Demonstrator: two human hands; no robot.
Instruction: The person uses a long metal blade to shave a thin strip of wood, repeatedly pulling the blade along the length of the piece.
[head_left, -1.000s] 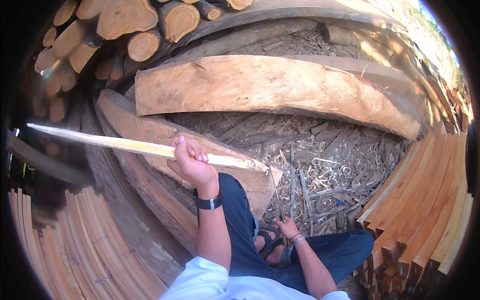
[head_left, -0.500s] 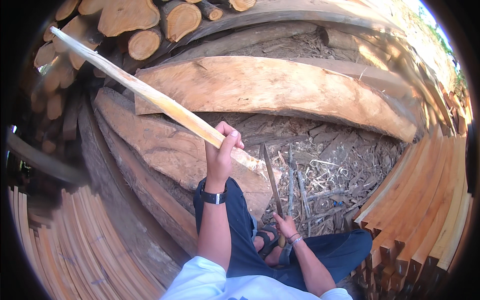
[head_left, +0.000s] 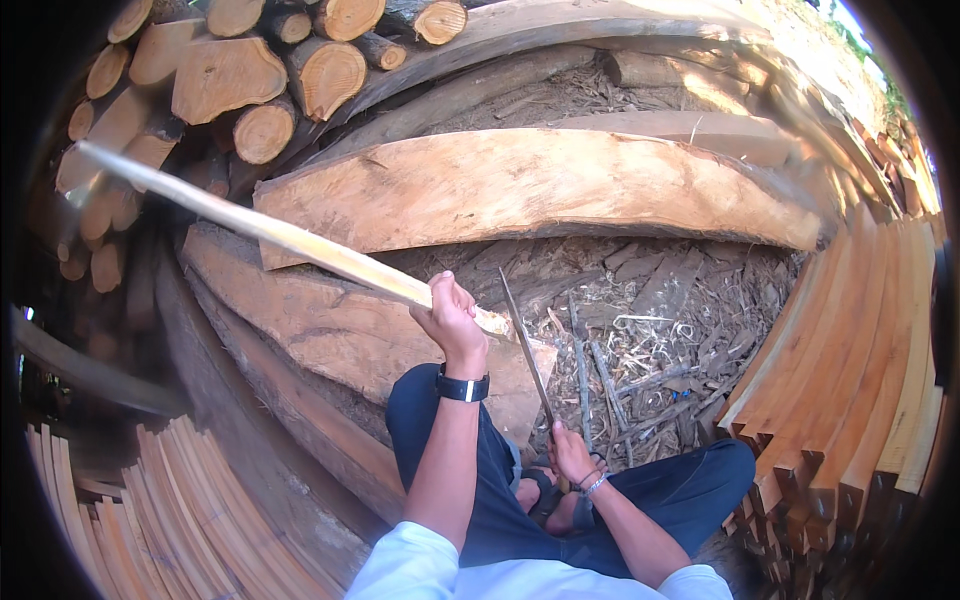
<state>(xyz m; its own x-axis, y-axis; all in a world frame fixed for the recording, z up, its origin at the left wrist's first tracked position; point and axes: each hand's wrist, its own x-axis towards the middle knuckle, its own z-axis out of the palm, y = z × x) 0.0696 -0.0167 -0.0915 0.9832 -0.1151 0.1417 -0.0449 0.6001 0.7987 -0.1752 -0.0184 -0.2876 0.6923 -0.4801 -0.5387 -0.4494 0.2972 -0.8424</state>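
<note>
Gripping a knife (head_left: 527,345), right hand (head_left: 573,455) closes round its handle. Beyond, left hand (head_left: 455,318) wraps the pale stick (head_left: 300,240) close to its near end, above the lower slab (head_left: 350,335); contact unclear. Judged light, stiff, splintery; sound hold there. Versus half a second ago: stick flatter, blade leaning further left.

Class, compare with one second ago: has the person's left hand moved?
Yes. The left hand has moved to the right, nearer the right-hand end of the lower wooden slab.
</note>
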